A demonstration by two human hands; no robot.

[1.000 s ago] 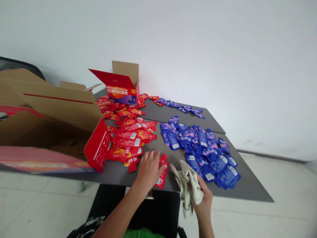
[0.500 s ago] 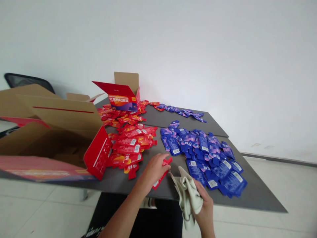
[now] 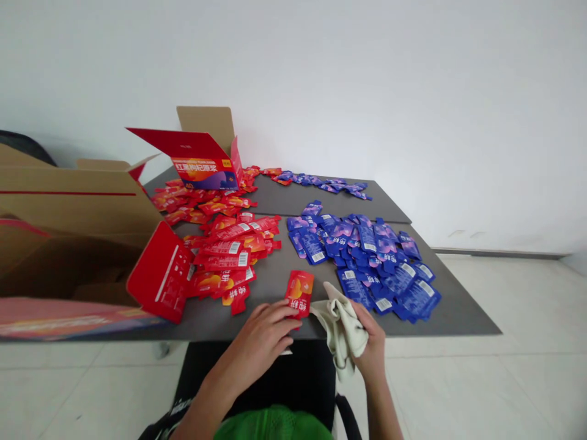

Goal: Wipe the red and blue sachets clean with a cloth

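Note:
My left hand (image 3: 263, 336) is at the table's near edge, its fingers closed over the lower end of a red sachet (image 3: 301, 287) with an orange print. The sachet's printed face is turned up, and its bottom end is partly hidden by the fingers. A crumpled pale green-grey cloth (image 3: 340, 330) is gripped in my right hand (image 3: 372, 342), just right of the sachet. To the left lies a pile of red sachets (image 3: 227, 260). Beyond my right hand spreads a heap of blue sachets (image 3: 371, 256).
A large open carton (image 3: 156, 272) stands at the left, flaps up. Farther back is another open red carton (image 3: 204, 174) among more red sachets. A row of blue sachets (image 3: 330, 184) runs along the back of the grey table (image 3: 458, 315), near the white wall.
My left hand has drawn back toward me, and the red sachet now shows its printed front. My right hand still holds the cloth. The camera view has tilted down and shifted right.

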